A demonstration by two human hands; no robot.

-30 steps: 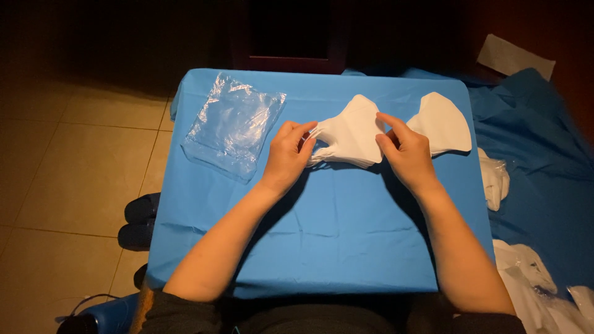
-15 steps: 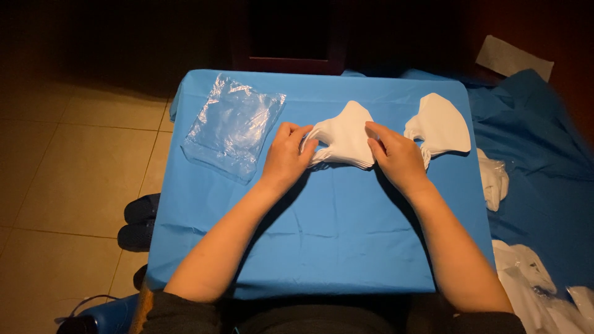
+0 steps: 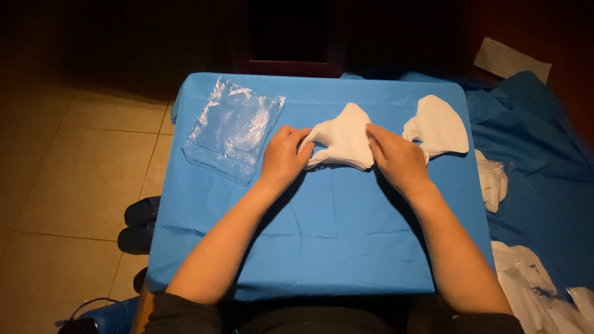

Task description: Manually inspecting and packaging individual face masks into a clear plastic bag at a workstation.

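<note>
A stack of folded white face masks (image 3: 342,141) lies on the blue-covered table (image 3: 322,241). My left hand (image 3: 283,158) pinches the stack's left end, thumb and fingers closed on it. My right hand (image 3: 396,158) rests palm down on the stack's right end, fingers pressing its top. A second pile of white masks (image 3: 438,125) lies just to the right, apart from my hands. A clear plastic bag (image 3: 233,128) lies flat at the table's left.
White cloth pieces (image 3: 493,179) hang at the table's right edge, with blue fabric (image 3: 538,173) and more white packets (image 3: 532,297) beyond. Dark shoes (image 3: 139,222) sit on the tiled floor at left. A dark wooden cabinet (image 3: 288,37) stands behind the table.
My right hand has come down from a fingertip hold on the stack's right end to lie flat over it. The stack now lies lower and flatter. My left hand barely moved.
</note>
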